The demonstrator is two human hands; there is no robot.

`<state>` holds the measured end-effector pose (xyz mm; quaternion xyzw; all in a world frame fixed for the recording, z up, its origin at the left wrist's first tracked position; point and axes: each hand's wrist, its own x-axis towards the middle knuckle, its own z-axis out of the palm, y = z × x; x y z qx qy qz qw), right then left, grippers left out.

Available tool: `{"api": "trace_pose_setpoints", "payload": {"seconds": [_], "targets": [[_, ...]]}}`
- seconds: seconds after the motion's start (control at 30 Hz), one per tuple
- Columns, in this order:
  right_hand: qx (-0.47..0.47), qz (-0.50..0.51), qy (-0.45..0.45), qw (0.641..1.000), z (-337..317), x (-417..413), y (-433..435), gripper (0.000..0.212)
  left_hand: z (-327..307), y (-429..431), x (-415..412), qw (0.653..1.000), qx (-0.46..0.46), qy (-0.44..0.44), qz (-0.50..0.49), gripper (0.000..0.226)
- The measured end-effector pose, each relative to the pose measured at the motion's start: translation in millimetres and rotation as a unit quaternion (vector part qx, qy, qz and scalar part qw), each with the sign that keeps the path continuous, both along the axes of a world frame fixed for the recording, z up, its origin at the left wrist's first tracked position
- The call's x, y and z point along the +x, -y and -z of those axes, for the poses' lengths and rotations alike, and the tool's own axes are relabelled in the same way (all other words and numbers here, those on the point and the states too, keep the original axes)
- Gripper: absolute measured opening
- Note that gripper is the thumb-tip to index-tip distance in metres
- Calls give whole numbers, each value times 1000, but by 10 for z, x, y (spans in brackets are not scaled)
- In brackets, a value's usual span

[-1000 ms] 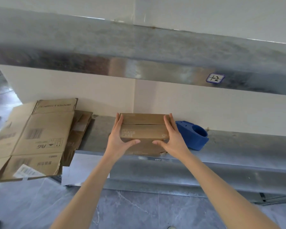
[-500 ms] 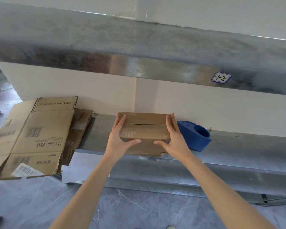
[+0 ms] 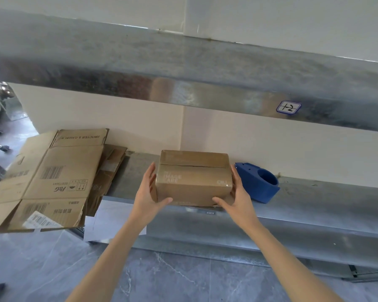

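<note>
The box [image 3: 193, 182] sits at the front edge of the shelf [image 3: 314, 197], roughly midway between the flattened cartons [image 3: 52, 177] at the shelf's left end and the blue holder [image 3: 260, 184] just to its right. It lies squarely between the two hands. The left hand [image 3: 145, 192] is flat against its left end and the right hand [image 3: 238, 197] against its right end. Each has straight fingers running back along the side and a thumb hooked round the lower front corner, so both are grasping it, and neither is nearer than the other. Its long axis runs left to right, along the shelf's front edge. The printed face points out at the person, with the flap seam on top. I can't tell whether its base rests on the shelf or hangs just clear. Either way, I'd judge any pull has to come straight outward, across that axis.
</note>
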<state>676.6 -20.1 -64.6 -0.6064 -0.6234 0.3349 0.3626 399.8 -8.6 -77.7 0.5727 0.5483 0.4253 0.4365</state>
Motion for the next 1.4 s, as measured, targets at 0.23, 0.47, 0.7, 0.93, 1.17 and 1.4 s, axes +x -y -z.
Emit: {"api": "trace_pose_setpoints", "payload": {"seconds": [0.23,0.47,0.7,0.93,1.17,1.4], "targets": [[-56,-1,51,997,261,42,221,91,303,245,20,997,-23,-48,-53,74],[-77,-27,106,991,173,34,119,88,243,259,16,996,-1,-77,-35,74],[-25,-23,68,997,-53,-77,190,93,64,284,-63,995,22,-94,-16,96],[19,16,29,999,-189,-82,222,97,-136,367,-97,995,45,-42,-80,77],[34,25,76,996,-315,-68,148,81,-222,363,-127,993,29,-35,-113,61],[53,58,79,994,-433,-71,42,73,-300,328,-42,987,57,-48,-140,60]]}}
